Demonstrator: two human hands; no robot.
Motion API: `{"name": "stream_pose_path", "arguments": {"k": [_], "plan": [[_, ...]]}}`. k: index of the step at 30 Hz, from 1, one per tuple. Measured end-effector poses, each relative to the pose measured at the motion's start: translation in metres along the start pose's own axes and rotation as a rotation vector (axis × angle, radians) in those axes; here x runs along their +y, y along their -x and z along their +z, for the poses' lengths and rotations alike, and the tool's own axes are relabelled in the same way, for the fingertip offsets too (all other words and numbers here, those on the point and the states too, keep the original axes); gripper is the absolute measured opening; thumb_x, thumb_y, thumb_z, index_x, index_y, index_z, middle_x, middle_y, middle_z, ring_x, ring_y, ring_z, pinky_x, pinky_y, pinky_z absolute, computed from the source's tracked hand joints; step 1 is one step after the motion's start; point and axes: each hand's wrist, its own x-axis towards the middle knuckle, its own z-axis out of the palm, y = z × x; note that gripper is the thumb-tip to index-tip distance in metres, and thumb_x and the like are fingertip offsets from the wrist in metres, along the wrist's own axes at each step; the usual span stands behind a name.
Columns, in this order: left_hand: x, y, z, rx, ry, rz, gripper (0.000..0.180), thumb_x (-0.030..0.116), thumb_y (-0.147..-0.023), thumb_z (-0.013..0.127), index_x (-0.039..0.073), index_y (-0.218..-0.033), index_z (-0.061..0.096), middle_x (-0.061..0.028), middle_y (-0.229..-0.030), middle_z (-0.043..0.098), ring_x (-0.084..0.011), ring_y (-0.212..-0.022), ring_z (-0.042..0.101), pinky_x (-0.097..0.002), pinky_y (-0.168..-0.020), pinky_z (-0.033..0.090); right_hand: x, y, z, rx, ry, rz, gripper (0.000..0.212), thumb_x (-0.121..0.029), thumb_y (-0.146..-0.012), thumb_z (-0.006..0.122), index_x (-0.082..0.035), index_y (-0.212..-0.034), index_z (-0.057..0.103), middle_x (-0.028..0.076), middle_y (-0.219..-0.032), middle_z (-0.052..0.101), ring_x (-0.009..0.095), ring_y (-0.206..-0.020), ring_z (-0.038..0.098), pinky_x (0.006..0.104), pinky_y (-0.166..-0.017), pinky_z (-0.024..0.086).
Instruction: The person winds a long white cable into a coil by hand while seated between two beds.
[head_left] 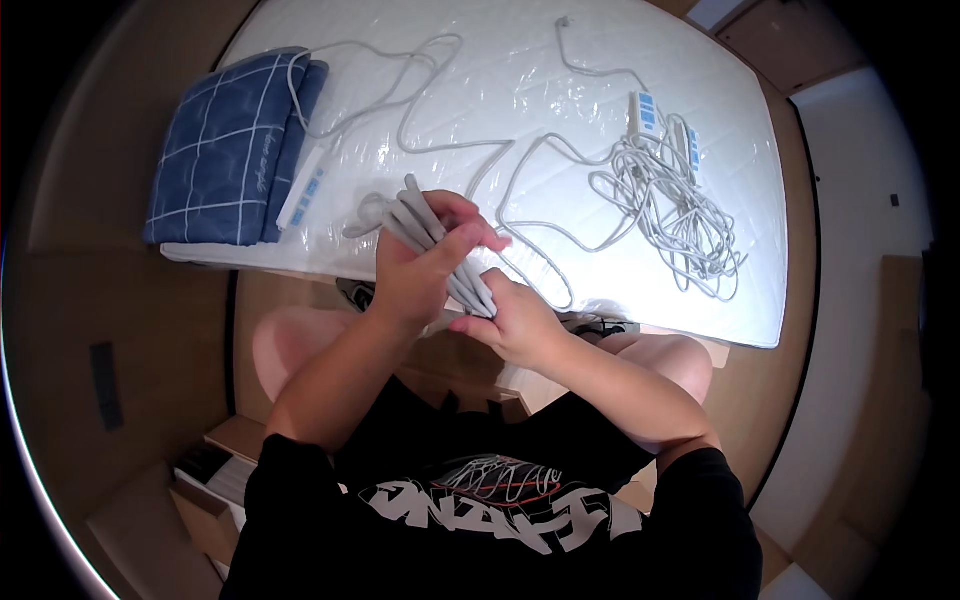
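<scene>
A folded bundle of light grey power cord (425, 232) is held in front of me, over the near edge of the mattress. My left hand (415, 270) wraps round the bundle's middle, fingers curled over it. My right hand (515, 318) grips the lower end of the same bundle between thumb and fingers. Loose grey cable (508, 150) trails from near my hands across the plastic, in loops to the far left and to the right. A white power strip (303, 188) with blue markings lies left of my hands, beside the blue cloth.
A plastic-wrapped white mattress (500, 80) carries everything. On its left sits a folded blue checked cloth (220, 150). A tangled heap of grey cord (680, 220) lies at the right, with a second white and blue power strip (646, 115) at its top. Cardboard boxes (205, 515) stand at lower left.
</scene>
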Motion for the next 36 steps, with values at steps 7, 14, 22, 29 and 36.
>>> {"name": "stream_pose_path", "arguments": {"k": [7,14,22,29,36], "plan": [[0.016,0.002,0.015,0.086,0.085,-0.096,0.029,0.004,-0.09,0.053,-0.001,-0.118,0.045,-0.0169,-0.085,0.064,-0.0229,-0.069,0.065,-0.037,-0.073,0.054,0.009,0.003,0.013,0.124,0.031,0.004,0.058,-0.045,-0.084,0.066,0.003,-0.11,0.046,0.024,-0.087,0.065,0.043,-0.082,0.063,0.0448,-0.07,0.05],[0.011,0.005,-0.004,-0.184,0.242,-0.14,0.024,0.006,-0.093,0.052,-0.001,-0.115,0.046,-0.0086,-0.057,0.052,-0.0165,-0.044,0.048,-0.0365,-0.043,0.047,0.035,-0.001,-0.008,-0.216,-0.141,-0.197,0.053,-0.039,-0.09,0.061,-0.001,-0.123,0.044,0.021,-0.108,0.06,0.033,-0.102,0.06,0.0378,-0.086,0.047],[0.002,0.022,-0.001,-0.684,0.417,-0.537,0.014,0.014,-0.093,0.058,0.005,-0.101,0.051,-0.0001,-0.051,0.033,-0.0104,-0.041,0.033,-0.0283,-0.04,0.032,0.026,-0.039,-0.027,0.05,-0.279,-0.498,0.036,-0.011,-0.095,0.047,-0.003,-0.13,0.044,0.016,-0.138,0.044,0.027,-0.126,0.045,0.0362,-0.102,0.037],[0.023,0.01,-0.011,-0.117,0.274,-0.34,0.014,0.006,-0.09,0.06,0.004,-0.102,0.054,-0.003,-0.063,0.049,-0.0085,-0.042,0.035,-0.0265,-0.04,0.029,0.0,-0.027,-0.021,0.34,-0.394,-0.344,0.02,-0.008,-0.094,0.049,-0.003,-0.109,0.062,0.008,-0.072,0.063,0.019,-0.067,0.062,0.0289,-0.066,0.049],[0.003,0.002,-0.004,0.132,0.033,-0.181,0.032,0.015,-0.093,0.06,0.002,-0.12,0.052,-0.0064,-0.087,0.059,-0.0121,-0.052,0.051,-0.0264,-0.047,0.04,-0.017,-0.025,-0.024,0.134,-0.266,-0.214,0.062,-0.015,-0.096,0.048,0.004,-0.146,0.018,0.013,-0.087,0.063,0.022,-0.081,0.064,0.0308,-0.079,0.049]]}}
